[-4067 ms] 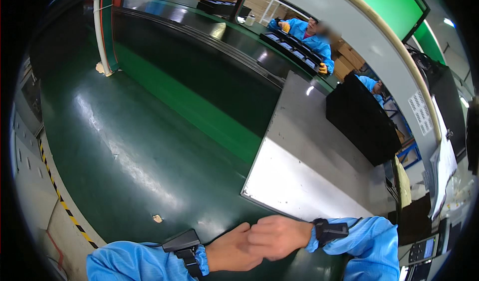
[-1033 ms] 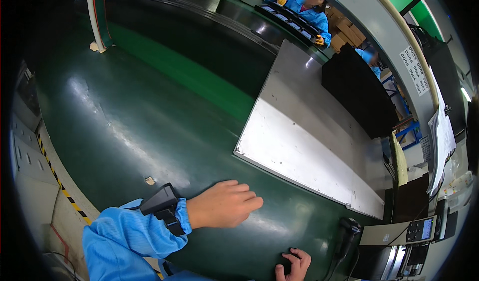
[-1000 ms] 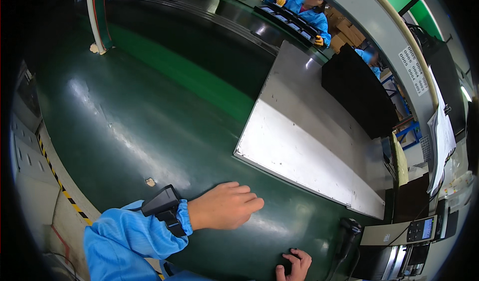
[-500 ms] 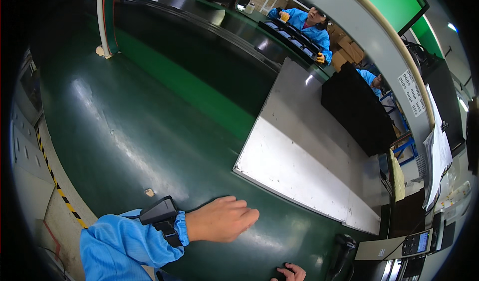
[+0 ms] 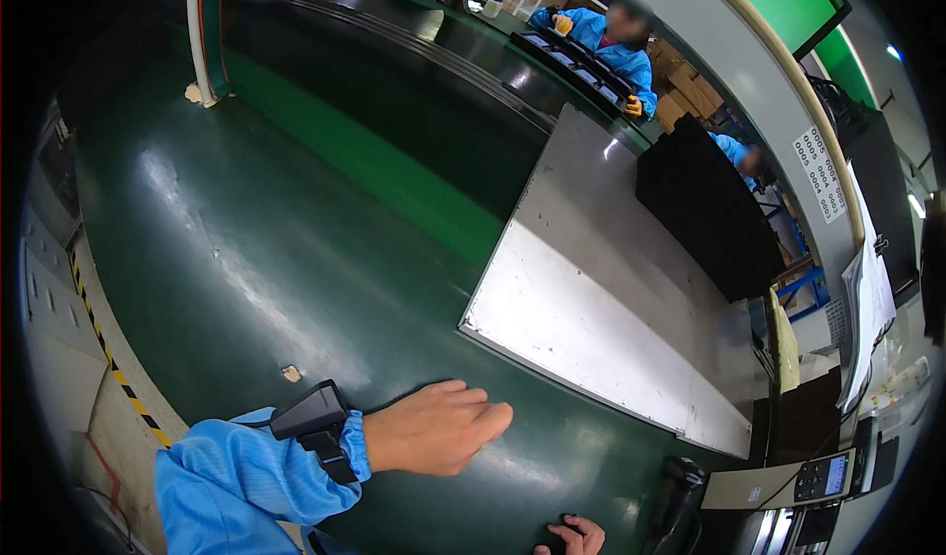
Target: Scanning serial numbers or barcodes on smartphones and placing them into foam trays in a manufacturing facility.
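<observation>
My left hand (image 5: 439, 427) rests on the green tabletop (image 5: 256, 230), its fingers curled in loosely. Nothing shows in its grasp. A black strapped device (image 5: 317, 425) sits on that wrist, over the cuff of my blue sleeve (image 5: 241, 476). At the lower edge, only the fingers of my right hand (image 5: 576, 535) come into the picture. They are bent and a little apart over the tabletop, holding nothing that I can see. To the right of that hand stands a black handheld scanner (image 5: 678, 496).
A flat metal plate (image 5: 581, 289) covers the table's right part, with a stack of black trays (image 5: 705, 210) on its far side. A grey device with a small screen (image 5: 788, 481) stands at lower right. Across the bench, a person in blue (image 5: 626, 63) handles a black tray (image 5: 572, 65).
The whole view has shifted very slightly. Both my hands stay in the same place and pose.
</observation>
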Available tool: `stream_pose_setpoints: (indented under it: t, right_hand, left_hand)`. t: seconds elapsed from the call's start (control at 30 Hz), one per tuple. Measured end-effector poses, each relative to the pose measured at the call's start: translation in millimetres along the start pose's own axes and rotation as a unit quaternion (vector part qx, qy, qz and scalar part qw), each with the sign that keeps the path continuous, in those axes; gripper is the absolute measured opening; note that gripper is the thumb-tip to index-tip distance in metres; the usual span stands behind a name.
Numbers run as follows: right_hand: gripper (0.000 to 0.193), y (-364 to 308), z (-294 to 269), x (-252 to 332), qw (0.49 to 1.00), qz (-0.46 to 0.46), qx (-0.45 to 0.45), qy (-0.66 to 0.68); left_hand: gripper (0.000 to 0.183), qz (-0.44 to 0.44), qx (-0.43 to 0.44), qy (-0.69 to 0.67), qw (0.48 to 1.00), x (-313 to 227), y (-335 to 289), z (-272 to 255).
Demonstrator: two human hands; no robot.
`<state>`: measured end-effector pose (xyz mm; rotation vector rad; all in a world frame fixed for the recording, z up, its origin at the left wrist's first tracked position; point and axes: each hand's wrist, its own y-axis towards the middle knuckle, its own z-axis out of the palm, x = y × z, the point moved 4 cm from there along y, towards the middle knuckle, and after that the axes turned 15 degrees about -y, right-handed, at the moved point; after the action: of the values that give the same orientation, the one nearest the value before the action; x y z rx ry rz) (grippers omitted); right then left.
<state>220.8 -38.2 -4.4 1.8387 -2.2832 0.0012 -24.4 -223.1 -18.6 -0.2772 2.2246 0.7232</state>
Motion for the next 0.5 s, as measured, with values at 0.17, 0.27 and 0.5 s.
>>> stream_pose_setpoints:
  t: [0.17, 0.27, 0.5]
  right_hand:
    - [0.036, -2.5, -0.4, -1.8, 1.0, -0.009, -0.009, -0.006]
    - [0.036, -2.4, 1.6, -2.8, 1.0, -0.015, -0.004, -0.009]
    - [0.036, 0.6, 0.6, -1.2, 1.0, 0.001, 0.005, -0.001]
  left_hand:
    - [0.014, 0.013, -0.009, -0.019, 1.0, -4.0, 2.7, 1.2]
    - [0.014, 0.008, -0.007, -0.01, 1.0, -3.5, 0.7, -0.3]
    - [0.012, 0.01, 0.003, 0.006, 1.0, -0.8, 2.3, 0.6]
